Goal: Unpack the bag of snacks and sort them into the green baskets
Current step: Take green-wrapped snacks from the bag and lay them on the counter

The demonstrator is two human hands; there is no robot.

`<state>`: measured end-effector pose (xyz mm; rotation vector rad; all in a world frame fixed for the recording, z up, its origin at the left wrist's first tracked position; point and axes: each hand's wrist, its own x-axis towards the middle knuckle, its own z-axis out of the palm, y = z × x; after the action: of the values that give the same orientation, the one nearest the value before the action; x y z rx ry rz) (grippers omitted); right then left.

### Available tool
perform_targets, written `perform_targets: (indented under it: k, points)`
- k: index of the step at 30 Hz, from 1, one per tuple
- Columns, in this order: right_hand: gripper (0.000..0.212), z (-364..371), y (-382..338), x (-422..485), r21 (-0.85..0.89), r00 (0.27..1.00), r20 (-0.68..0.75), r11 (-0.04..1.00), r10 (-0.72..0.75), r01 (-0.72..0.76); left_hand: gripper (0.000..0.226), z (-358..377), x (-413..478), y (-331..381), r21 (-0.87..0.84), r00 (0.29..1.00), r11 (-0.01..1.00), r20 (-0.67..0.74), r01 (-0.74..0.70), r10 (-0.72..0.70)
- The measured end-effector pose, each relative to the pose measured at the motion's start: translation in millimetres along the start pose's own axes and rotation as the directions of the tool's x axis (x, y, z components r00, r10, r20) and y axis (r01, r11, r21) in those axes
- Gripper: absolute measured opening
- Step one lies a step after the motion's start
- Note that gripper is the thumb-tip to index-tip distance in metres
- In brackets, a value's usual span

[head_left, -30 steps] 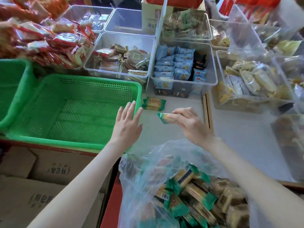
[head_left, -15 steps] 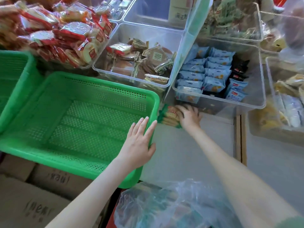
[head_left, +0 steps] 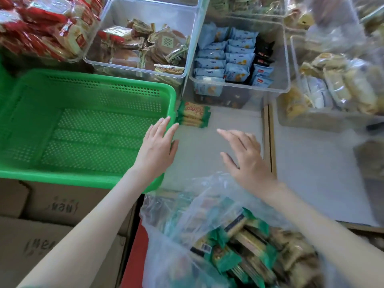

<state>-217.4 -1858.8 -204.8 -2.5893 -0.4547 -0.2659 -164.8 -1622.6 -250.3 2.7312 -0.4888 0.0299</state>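
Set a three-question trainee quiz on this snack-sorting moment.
1. Which hand touches the green basket?
2. True or false: the right hand holds a snack.
3. The stack of green-wrapped snacks lies: A inside the basket; B on the table beside the basket; C in the right hand.

Key: 1 the left hand; 2 false, its fingers are spread and hold nothing; 3 B.

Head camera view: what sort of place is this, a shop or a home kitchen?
Most likely a snack shop or its stockroom: clear bins hold wrapped snacks sorted by kind, cardboard cartons stand nearby, and a big clear bag is full of green-wrapped snacks.
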Motion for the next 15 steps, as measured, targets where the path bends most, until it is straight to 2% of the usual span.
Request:
perform_targets:
  k: [4, 6, 7, 9, 11, 12, 15]
  points:
    - [0.033, -22, -28, -97, -0.079, 0.999, 0.022, 0.996, -0.039, 0.04, 0.046, -26, -31, 43, -0.136, 0.99, 0.984, -0.104, -0.111, 0.097]
    - [0.026, -19, -37, -141, -0.156, 0.993, 0.068, 0.982, -0.095, 0.105, 0.046, -32, -57, 69, -0.188, 0.975, 0.957, -0.082, -0.221, 0.209]
    - [0.029, -15, -39, -159, -0.202, 0.99, 0.123, 0.975, -0.074, 0.098, 0.047, -30, -72, 81, -0.187, 0.96, 0.942, -0.048, -0.28, 0.276]
    - [0.041, -10, -41, -184, -0.336, 0.944, 0.305, 0.942, 0.122, -0.013, 0.051, -18, -100, 98, -0.101, 0.911, 0.909, 0.048, -0.404, 0.41]
    - [0.051, -6, -42, -198, -0.497, 0.805, 0.439, 0.854, 0.399, -0.152, 0.054, -4, -121, 102, 0.022, 0.851, 0.862, 0.177, -0.506, 0.495]
    - [0.054, -4, -41, -203, -0.531, 0.744, 0.469, 0.825, 0.475, -0.192, 0.056, 2, -128, 101, 0.068, 0.83, 0.842, 0.227, -0.536, 0.51]
    - [0.055, -4, -41, -202, -0.484, 0.679, 0.513, 0.83, 0.525, -0.276, 0.058, 10, -136, 96, 0.126, 0.807, 0.813, 0.28, -0.568, 0.52]
